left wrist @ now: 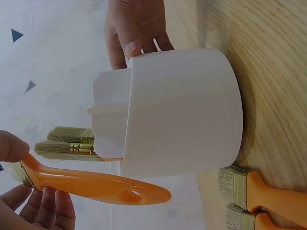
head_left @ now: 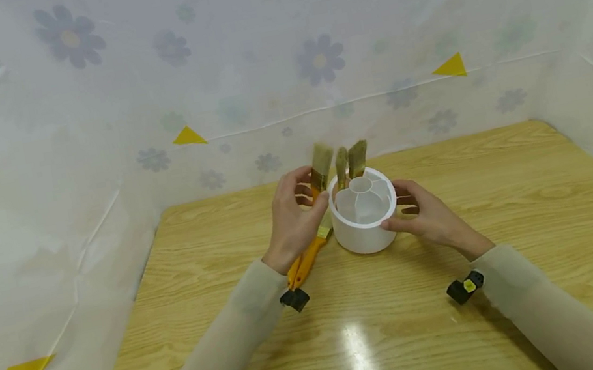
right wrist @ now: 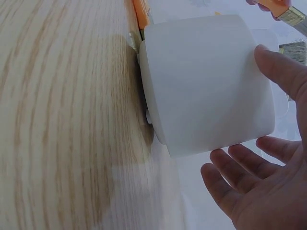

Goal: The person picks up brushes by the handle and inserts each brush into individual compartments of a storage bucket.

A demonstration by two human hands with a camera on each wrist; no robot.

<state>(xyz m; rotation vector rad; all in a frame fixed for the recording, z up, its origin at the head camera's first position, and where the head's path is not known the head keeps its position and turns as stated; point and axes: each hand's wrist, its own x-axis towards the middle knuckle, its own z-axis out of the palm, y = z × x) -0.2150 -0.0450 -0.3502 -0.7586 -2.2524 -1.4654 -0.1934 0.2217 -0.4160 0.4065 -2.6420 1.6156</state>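
We see the left hand (head_left: 297,214) near the centre of the head view, pinching an orange-handled brush (left wrist: 91,184) close to its bristle end, bristles up and handle down. The right hand (head_left: 427,215), right of centre, grips the white holder (head_left: 367,239), thumb near the rim and fingers against its right side. The hands are apart, with the holder between them, standing at the middle of the frame.

In the left wrist view the handle's end sits lower than the rim and outside the wall; we judge that lowering it there would miss the compartments. Pinched so far from that end, the handle might swing if bumped. Two upright brushes (head_left: 358,159) stand at the holder's back, and the held bristles could tangle with them if they crossed. Two loose brushes (left wrist: 276,199) lie just left of the holder; a low sweep of the pale sleeve (head_left: 230,349) could shove them. An uneven push from the right could slide or tip the holder.

Beneath is a wood-grain table (head_left: 511,187), with glare at bottom centre. Around it hangs whitish sheeting (head_left: 253,7), with flowers (head_left: 320,60) showing across the top and yellow triangles (head_left: 451,68) at upper right, upper centre and lower left.
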